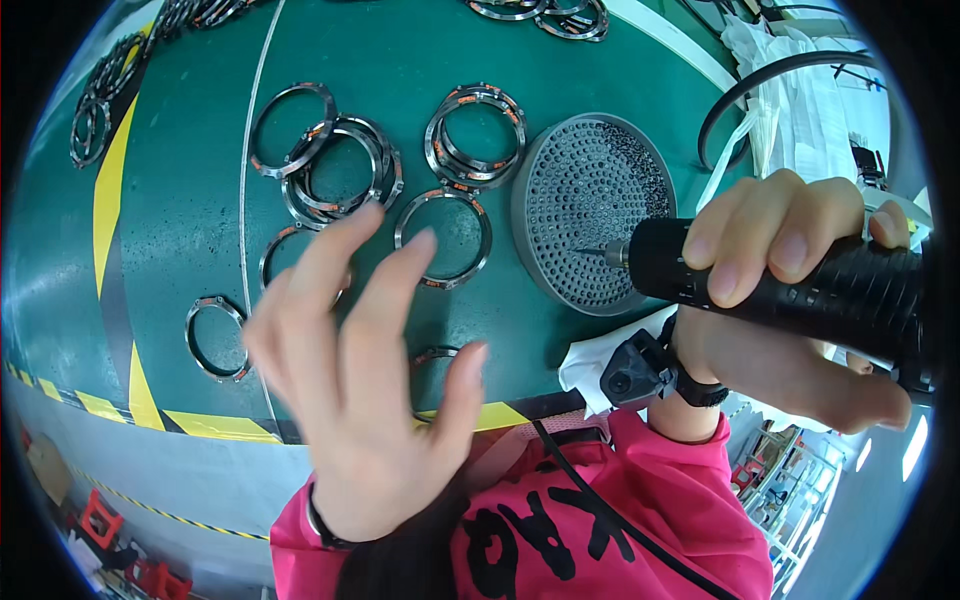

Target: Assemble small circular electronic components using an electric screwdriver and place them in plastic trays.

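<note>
My right hand (790, 240) is wrapped round a black electric screwdriver (668, 262). Its thin bit points left over a round grey tray (532, 225) with rows of small holes; loose dark screws (648, 180) lie along the tray's right side. Whether the bit carries a screw is too small to tell. My left hand (365, 370) hovers above the table with fingers spread, holding nothing. It partly hides a few metal rings. Just past its fingertips lies a silver ring with orange marks (487, 240), and a single ring (190, 335) rests to its left.
Overlapping rings (392, 165) and another stack (520, 130) lie on the green table (200, 220). More rings (85, 135) are piled far left. Yellow-black tape (220, 427) runs along the near edge. A black cable (740, 90) loops beside white plastic (790, 130) at right.
</note>
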### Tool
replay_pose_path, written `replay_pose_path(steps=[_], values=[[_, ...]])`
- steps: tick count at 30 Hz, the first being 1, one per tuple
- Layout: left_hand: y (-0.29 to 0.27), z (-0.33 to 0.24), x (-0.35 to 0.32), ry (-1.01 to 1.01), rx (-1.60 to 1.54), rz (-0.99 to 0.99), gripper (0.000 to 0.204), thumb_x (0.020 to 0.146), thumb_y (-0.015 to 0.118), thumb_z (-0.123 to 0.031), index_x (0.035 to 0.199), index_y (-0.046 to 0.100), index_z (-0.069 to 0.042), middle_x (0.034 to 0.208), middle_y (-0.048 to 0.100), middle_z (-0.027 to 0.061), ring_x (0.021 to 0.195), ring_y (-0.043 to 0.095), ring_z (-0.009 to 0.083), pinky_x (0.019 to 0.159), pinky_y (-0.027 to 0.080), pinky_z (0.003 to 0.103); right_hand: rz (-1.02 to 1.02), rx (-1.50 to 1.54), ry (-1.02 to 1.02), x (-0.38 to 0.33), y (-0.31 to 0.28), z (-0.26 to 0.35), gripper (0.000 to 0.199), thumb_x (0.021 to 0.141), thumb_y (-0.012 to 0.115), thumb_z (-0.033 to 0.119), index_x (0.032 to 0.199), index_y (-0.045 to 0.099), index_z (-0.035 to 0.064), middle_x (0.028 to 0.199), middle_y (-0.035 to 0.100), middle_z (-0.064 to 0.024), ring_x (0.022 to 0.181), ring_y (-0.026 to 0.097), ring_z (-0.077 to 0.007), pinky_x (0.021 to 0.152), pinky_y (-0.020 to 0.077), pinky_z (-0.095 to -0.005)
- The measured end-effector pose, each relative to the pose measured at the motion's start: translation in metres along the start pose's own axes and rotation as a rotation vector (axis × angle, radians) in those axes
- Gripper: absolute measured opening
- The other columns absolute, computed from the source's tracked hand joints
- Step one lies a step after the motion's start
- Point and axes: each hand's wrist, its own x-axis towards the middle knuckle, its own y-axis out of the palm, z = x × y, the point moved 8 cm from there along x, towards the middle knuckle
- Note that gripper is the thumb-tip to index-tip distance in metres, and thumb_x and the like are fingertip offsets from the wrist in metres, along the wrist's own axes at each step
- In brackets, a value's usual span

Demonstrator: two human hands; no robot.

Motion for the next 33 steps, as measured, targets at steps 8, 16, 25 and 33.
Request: replay_pose_path(steps=[8,16,25,33], values=[[-0.013,0.011,-0.019,0.013,0.037,0.224,0.060,0.056,0.081,-0.033,0.107,0.062,-0.010,0.118,0.053,0.0111,0.102,0.048,0.0301,0.090,0.033,0.043,0.139,0.076,-0.019,0.008,0.015,-0.001,0.090,0.074,0.057,0.075,0.126,0.041,0.0028,0.090,0.053,-0.0106,0.059,0.056,-0.0180,0.049,0.0473,-0.0320],[0.022,-0.016,-0.024,0.113,-0.074,0.176,0.034,0.065,0.073,-0.022,0.096,0.065,-0.012,0.115,0.056,0.0055,0.090,0.053,0.0241,0.079,0.037,0.037,0.028,-0.049,0.135,0.016,0.022,0.008,0.083,0.074,0.062,0.070,0.121,0.044,0.0035,0.087,0.052,-0.0078,0.060,0.055,-0.0167,0.051,0.0453,-0.0314],[0.032,-0.022,-0.013,0.130,-0.169,0.150,0.027,0.065,0.075,-0.013,0.089,0.063,-0.008,0.120,0.058,0.0064,0.096,0.052,0.0279,0.081,0.038,0.039,0.000,0.064,0.027,0.009,0.018,0.002,0.085,0.073,0.061,0.072,0.121,0.045,0.0032,0.087,0.051,-0.0082,0.059,0.053,-0.0171,0.050,0.0444,-0.0318],[0.031,-0.023,-0.011,0.129,-0.127,0.078,0.032,0.062,0.072,-0.008,0.090,0.059,-0.004,0.117,0.060,0.0115,0.097,0.056,0.0266,0.080,0.038,0.037,0.097,-0.049,0.137,0.017,0.025,0.002,0.088,0.073,0.058,0.075,0.124,0.044,0.0034,0.088,0.051,-0.0096,0.060,0.054,-0.0182,0.051,0.0463,-0.0336]])
